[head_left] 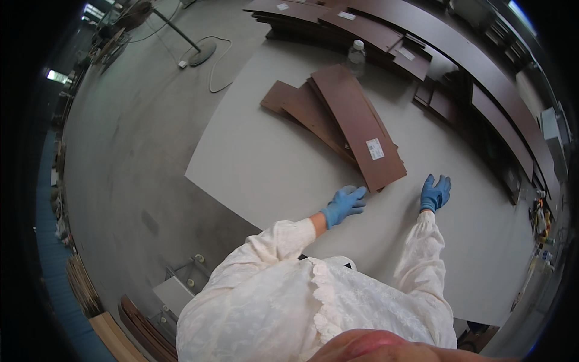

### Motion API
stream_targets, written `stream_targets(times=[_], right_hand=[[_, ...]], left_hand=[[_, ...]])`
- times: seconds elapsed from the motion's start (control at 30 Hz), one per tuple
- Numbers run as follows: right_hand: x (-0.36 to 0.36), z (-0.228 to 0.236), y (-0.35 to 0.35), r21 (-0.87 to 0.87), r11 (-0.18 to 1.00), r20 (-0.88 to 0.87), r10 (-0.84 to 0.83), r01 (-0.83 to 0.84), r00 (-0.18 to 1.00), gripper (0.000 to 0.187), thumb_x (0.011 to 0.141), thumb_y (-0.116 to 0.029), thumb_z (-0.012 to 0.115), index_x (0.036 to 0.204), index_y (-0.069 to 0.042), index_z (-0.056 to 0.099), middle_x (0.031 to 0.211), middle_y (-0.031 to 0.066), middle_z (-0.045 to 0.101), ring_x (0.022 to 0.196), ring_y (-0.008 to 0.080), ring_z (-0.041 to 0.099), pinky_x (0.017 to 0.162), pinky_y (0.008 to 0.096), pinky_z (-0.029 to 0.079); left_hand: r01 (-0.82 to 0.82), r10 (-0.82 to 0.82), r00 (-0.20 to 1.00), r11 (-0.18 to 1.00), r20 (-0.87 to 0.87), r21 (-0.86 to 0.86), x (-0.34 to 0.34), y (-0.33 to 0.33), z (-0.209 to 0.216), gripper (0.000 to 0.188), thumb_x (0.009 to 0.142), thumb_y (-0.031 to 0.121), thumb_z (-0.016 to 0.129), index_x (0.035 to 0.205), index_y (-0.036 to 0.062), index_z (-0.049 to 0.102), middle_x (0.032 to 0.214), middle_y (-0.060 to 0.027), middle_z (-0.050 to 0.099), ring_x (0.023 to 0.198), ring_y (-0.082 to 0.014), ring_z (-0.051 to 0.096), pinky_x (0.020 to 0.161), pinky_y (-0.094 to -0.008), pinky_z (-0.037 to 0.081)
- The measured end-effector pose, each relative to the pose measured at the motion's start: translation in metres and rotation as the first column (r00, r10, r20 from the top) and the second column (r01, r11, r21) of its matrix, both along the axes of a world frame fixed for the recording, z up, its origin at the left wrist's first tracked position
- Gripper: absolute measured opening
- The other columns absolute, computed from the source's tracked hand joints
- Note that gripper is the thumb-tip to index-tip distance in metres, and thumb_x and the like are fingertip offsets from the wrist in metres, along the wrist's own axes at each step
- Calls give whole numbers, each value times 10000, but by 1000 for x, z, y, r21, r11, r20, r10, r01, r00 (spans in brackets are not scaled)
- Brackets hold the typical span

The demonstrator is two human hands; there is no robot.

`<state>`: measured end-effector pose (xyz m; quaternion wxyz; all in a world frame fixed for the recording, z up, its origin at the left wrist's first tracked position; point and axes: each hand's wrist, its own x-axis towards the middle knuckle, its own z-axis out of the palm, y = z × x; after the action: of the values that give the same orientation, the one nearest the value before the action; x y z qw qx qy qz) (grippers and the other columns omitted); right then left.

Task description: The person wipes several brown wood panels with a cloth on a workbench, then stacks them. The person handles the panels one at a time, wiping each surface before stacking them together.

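Both my hands wear blue gloves and are above the pale grey table (241,145). My left hand (345,205) has its fingers apart and holds nothing; it is beside the near end of a fanned pile of brown boards. The top brown board (350,114) carries a white label (375,149) near that end. Under it, more brown boards (301,111) stick out to the left at other angles. My right hand (435,193), fingers spread and nothing in them, is to the right of the pile, apart from it.
A clear bottle with a white cap (356,57) stands behind the pile. Stacks of long brown boards (380,30) line the far side, with more boards (476,127) at the right. On the floor at the far left are a round stand base (202,53) and a pale cable (212,75).
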<state>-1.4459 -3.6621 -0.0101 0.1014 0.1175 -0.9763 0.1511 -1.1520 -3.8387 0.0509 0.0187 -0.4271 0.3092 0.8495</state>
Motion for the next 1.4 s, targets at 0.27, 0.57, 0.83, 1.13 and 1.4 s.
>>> stream_targets(times=[0.27,0.57,0.83,1.13,1.4], right_hand=[[203,74,-189,-148,626,-282,715,-766,639,538,841,-294,770,1291,-51,604,1500,217,521,1405,421,470,1161,540,347],[506,9,-415,-382,559,66,811,-736,581,567,879,-402,699,1321,-65,587,1529,210,487,1447,416,408,1203,538,290],[549,-9,-444,85,699,-13,714,-710,700,579,913,-478,649,1337,-90,573,1572,171,451,1503,364,351,1239,557,212],[553,-4,-455,49,670,-54,743,-741,668,519,894,-345,696,1310,-54,585,1568,195,459,1488,398,372,1241,554,216],[550,-2,-471,186,777,174,577,-602,798,587,868,-269,705,1388,-61,532,1592,170,440,1497,380,369,1246,527,250]], left_hand=[[-188,196,974,979,114,-80,234,-82,24,500,1014,340,661,1389,37,528,1207,-124,643,1068,-248,676,931,-391,573],[-427,432,902,892,2,-146,568,-189,-15,415,1018,214,644,1375,32,537,1256,-142,664,1107,-300,679,924,-421,573],[-686,725,635,688,267,-238,717,-324,16,399,1014,265,645,1352,65,574,1274,-152,665,1146,-316,676,956,-460,562],[-457,466,885,855,-23,-245,705,-558,24,484,1029,298,650,1414,27,535,1307,-179,653,1138,-303,685,962,-430,567],[-344,406,837,912,367,-223,813,-743,-44,445,1028,302,622,1400,62,572,1308,-125,670,1139,-281,671,998,-455,516]])
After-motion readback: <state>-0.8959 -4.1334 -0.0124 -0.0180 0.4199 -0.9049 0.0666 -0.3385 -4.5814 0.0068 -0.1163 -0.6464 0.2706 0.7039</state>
